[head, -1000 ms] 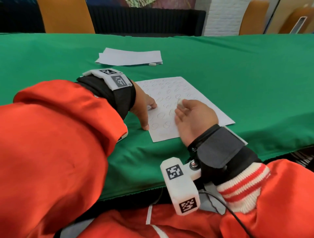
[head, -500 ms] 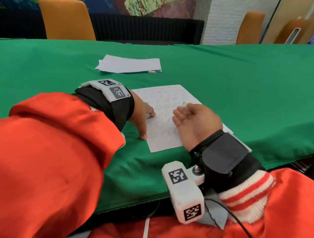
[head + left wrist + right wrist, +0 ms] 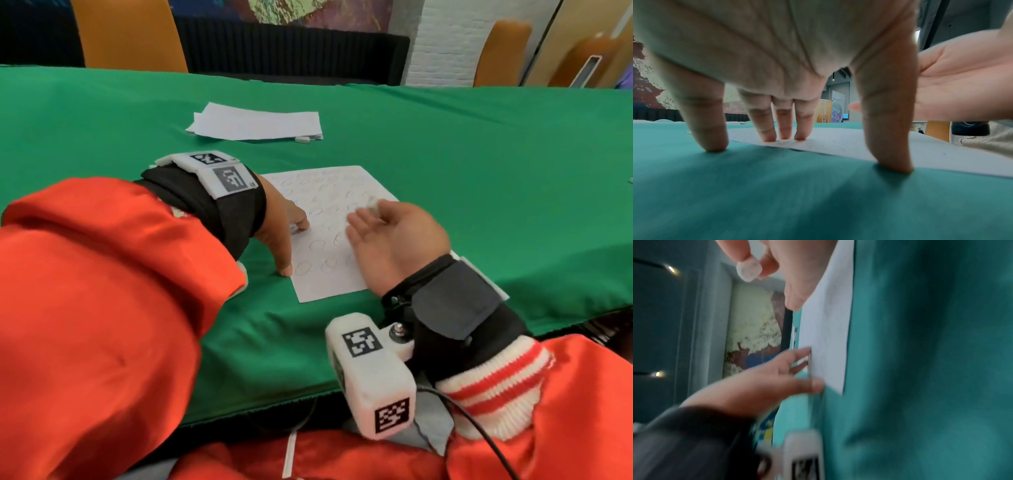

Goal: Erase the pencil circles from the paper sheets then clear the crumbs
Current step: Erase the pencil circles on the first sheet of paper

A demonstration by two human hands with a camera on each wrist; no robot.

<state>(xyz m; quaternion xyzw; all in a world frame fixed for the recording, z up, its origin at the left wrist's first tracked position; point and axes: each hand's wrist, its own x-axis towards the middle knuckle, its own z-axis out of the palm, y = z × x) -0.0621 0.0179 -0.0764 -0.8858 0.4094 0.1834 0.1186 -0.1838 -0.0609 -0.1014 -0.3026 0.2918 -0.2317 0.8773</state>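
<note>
Centre of the head view, a paper sheet (image 3: 329, 236) covered in pencil circles (image 3: 317, 245) lies on the green tabletop (image 3: 479, 171). The left hand (image 3: 277, 226) is planted on the sheet's left edge, fingers spread and straight. In the left wrist view three fingertips (image 3: 784, 134) press the paper, while the thumb and the little finger land on the cloth just beside it. That grip is wide, holding nothing, only pinning the sheet down.

The right hand (image 3: 394, 236) hovers over the right side of the sheet, palm turned up and to the left. At the top of the right wrist view its grip is narrow, pinching a small white eraser (image 3: 749, 271) between thumb and fingertips, clear of the paper. In the head view the eraser (image 3: 372, 205) peeks out past the fingers.

Toward the upper left of the head view, well apart from the hands, sits a stack of paper sheets (image 3: 255, 121), with a second small eraser (image 3: 302, 139) on the cloth at its near edge. Orange chairs (image 3: 128, 34) stand behind the tabletop.
</note>
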